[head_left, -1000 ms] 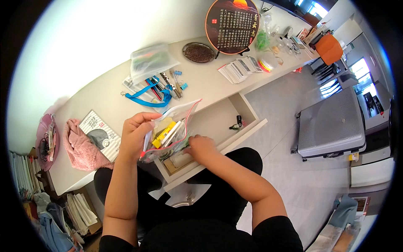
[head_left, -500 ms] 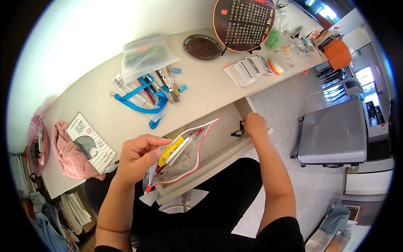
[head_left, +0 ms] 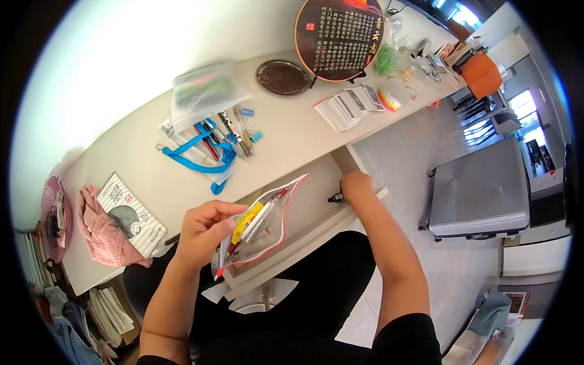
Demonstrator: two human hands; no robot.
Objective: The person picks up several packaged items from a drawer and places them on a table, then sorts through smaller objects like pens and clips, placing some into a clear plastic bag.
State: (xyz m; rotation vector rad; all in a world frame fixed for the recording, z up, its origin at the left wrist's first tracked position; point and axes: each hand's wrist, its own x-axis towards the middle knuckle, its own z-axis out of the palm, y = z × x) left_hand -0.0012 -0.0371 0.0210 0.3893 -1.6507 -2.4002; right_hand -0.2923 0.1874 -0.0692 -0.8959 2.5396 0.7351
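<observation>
My left hand point(head_left: 210, 230) pinches the upper edge of a clear zip pouch point(head_left: 274, 234) with a red-trimmed opening. The pouch gapes; inside are a yellow stick-shaped item point(head_left: 246, 219), a white pen point(head_left: 260, 218) and a dark red pen. Over the right part of the pulled-out drawer point(head_left: 310, 216), my right hand point(head_left: 358, 187) is closed with its fingers curled down and mostly hidden. A small black object point(head_left: 335, 198) pokes out beside those fingers; its kind is not clear.
On the desk lie a blue lanyard point(head_left: 182, 152) with pens, a frosted pouch point(head_left: 207, 94), a dark oval tray point(head_left: 283, 77), fanned cards point(head_left: 347, 109), a round plaque point(head_left: 339, 39), a pink towel point(head_left: 109, 237) and a striped packet point(head_left: 131, 216). A grey suitcase point(head_left: 480, 188) stands at the right.
My right hand has shifted a little, and less of the black object shows beside it. The left hand keeps its hold on the pouch. The whole view has shifted slightly.
</observation>
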